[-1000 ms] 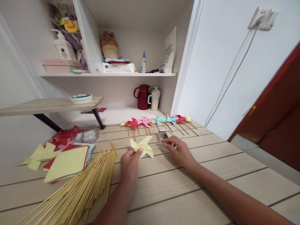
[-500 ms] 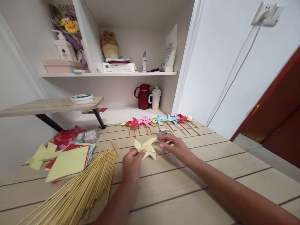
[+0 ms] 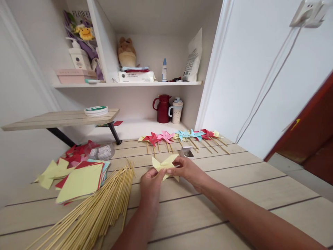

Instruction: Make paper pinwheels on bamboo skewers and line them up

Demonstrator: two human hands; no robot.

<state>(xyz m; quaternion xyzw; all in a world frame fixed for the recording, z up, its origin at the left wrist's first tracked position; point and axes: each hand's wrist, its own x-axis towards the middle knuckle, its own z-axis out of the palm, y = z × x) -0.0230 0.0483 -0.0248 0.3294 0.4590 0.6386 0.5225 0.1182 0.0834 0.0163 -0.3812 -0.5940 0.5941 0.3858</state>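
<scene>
A pale yellow paper pinwheel [image 3: 164, 163] is held just above the table between both hands. My left hand [image 3: 152, 180] pinches its lower left part, thumb on top. My right hand [image 3: 186, 171] is closed on its right side, with the thumb near the pinwheel's centre and close to the left thumb. Whether a small pin sits between the fingers I cannot make out. Just behind the right hand stands a small open box [image 3: 187, 152] with tiny dark items inside. Finished pinwheels on sticks, such as a pink one [image 3: 165, 136], lie in a row behind it.
Many thin wooden sticks [image 3: 104, 205] lie fanned out at the left. Beyond them are stacked paper squares [image 3: 80, 182], loose yellow and red pinwheel shapes [image 3: 53, 172] and a clear plastic box [image 3: 102, 152]. A small raised shelf [image 3: 65, 119] stands at back left, a red jug [image 3: 163, 109] behind.
My right hand has moved left from beside the pinwheel and now grips it. The small box behind has come into fuller view. The camera has shifted slightly to the left.
</scene>
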